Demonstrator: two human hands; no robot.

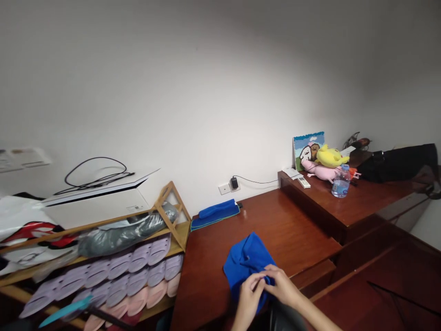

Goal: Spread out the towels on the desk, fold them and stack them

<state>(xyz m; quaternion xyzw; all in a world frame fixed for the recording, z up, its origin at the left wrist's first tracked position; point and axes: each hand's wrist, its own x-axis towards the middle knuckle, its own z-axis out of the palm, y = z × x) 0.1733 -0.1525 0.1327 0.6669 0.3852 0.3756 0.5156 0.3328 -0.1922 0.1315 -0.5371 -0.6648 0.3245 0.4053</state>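
Note:
A crumpled bright blue cloth (246, 255) lies at the front of the brown wooden desk (210, 262). My left hand (251, 294) is closed, with thumb and fingertips pinching the near part of the cloth. Beside it, my right hand (280, 285) is also closed on the cloth, its fingertips meeting those of the left. Whatever small part of the fabric sits between the fingertips is hidden. Toward the wall, a folded blue cloth with a green edge (215, 215) rests on the desk, apart from both hands.
Left of the desk stands a wooden rack (186, 230) with rows of purple and pink slippers (120, 269). On the raised right section are a water bottle (340, 184), plush toys (331, 156), a white remote (303, 182) and a black bag (403, 161). A black plug (234, 183) sits in the wall socket.

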